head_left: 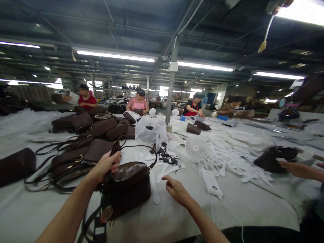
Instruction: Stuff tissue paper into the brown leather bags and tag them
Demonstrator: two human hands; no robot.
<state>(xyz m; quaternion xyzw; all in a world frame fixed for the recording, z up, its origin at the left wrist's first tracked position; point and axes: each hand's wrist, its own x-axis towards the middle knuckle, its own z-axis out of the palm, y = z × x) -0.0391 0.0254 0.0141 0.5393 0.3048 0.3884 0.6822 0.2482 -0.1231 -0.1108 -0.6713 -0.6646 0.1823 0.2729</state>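
Note:
A dark brown handbag (129, 189) stands on the table in front of me, its top open on a shiny clear lining. My left hand (112, 163) is closed around the bag's dark strap at its left side. A round charm (106, 213) and a black tag (99, 229) hang from that side. The bag's looped handle (153, 157) rises at its right. My right hand (176, 189) is apart from the bag, to its right, with the index finger stretched out and nothing visible in it. Between them lies a white paper strip (155, 189).
Brown bags (101, 128) are piled at the left. Black tags with cords (169, 159), white strips (215, 162) and a white fan (197, 149) lie to the right. A co-worker's hand (295, 167) touches a dark bag (275, 158). Several people work behind a pole (169, 98).

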